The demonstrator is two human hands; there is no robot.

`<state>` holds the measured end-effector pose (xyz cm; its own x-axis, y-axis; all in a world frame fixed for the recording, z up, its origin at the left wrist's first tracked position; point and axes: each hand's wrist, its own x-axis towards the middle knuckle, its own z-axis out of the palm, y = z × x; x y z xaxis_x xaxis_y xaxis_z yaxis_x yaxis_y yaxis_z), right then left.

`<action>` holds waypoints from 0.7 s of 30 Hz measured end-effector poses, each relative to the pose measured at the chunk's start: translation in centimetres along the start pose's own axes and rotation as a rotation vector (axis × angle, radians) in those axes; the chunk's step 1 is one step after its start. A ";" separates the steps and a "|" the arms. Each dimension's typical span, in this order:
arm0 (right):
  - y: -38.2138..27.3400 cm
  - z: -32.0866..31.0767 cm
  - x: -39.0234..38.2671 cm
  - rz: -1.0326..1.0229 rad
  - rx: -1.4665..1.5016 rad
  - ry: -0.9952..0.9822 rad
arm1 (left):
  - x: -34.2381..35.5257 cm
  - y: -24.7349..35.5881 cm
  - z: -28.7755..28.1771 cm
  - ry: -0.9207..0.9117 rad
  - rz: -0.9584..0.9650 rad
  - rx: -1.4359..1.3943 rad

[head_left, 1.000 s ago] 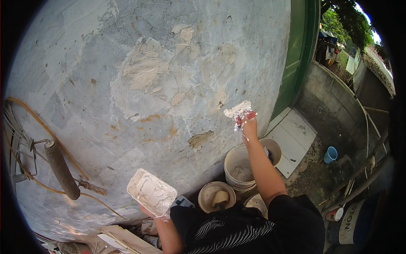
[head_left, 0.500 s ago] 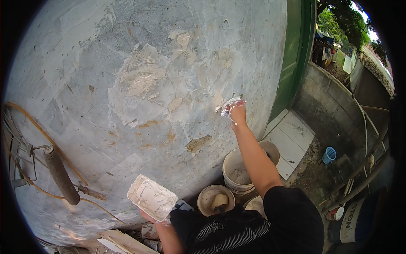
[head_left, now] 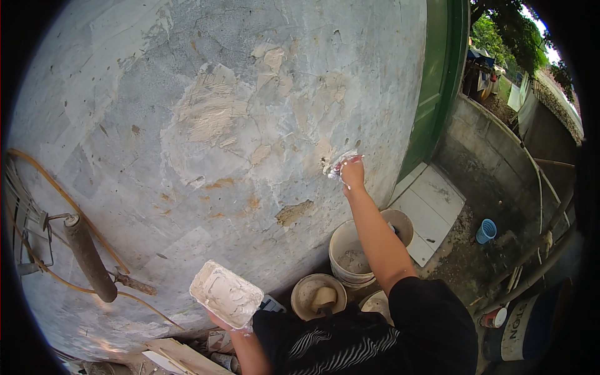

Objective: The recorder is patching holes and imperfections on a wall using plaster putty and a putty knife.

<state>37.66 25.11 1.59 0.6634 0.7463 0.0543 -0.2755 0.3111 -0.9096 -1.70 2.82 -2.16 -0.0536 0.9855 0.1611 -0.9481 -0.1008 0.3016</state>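
My right hand (head_left: 354, 174) is closed around a putty knife (head_left: 339, 164) whose blade is smeared with white putty. A bit of red shows at my fingers, and the blade lies against the grey wall (head_left: 137, 212) beside a pale patch. White putty clings to that hand too. Low on the left, my left hand (head_left: 219, 320) supports a rectangular tub (head_left: 213, 307) from beneath; most of its fingers are hidden. Pale putty (head_left: 229, 294) fills the tub. Rough dried putty (head_left: 215, 109) covers part of the wall, and a brownish chipped spot (head_left: 294, 213) sits lower down.
Below my right arm stand a whitish bucket (head_left: 340, 240) and a round basin (head_left: 300, 297) with a scoop inside. A paint roller (head_left: 90, 262) hangs at the left near an orange hose. A green door (head_left: 430, 94) borders the wall; a blue plastic basket (head_left: 486, 231) lies beyond.
My right hand and the putty knife have shifted slightly downward along the wall. The tub in my left hand has dipped a little.
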 end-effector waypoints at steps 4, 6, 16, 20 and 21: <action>-1.0 0.3 2.6 0.115 0.242 -0.009 | 0.2 -0.1 -0.7 0.003 -0.010 0.010; -2.6 0.5 1.0 0.210 0.322 -0.038 | -0.1 0.3 -0.7 0.049 0.020 0.010; -2.7 -4.0 -1.4 0.073 0.210 -0.025 | 0.6 -0.4 -2.2 0.043 -0.012 0.030; -2.3 -2.9 -4.2 -0.390 -0.441 0.022 | 0.3 -0.3 -1.2 0.089 0.020 0.037; -2.2 -2.1 -5.2 -0.543 -0.661 0.001 | 0.3 -0.2 -1.1 0.065 0.004 0.024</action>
<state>36.27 19.38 2.44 0.5864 0.5925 0.5523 0.5430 0.2184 -0.8108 -1.90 3.25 -3.16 -0.0780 0.9918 0.1012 -0.9402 -0.1069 0.3235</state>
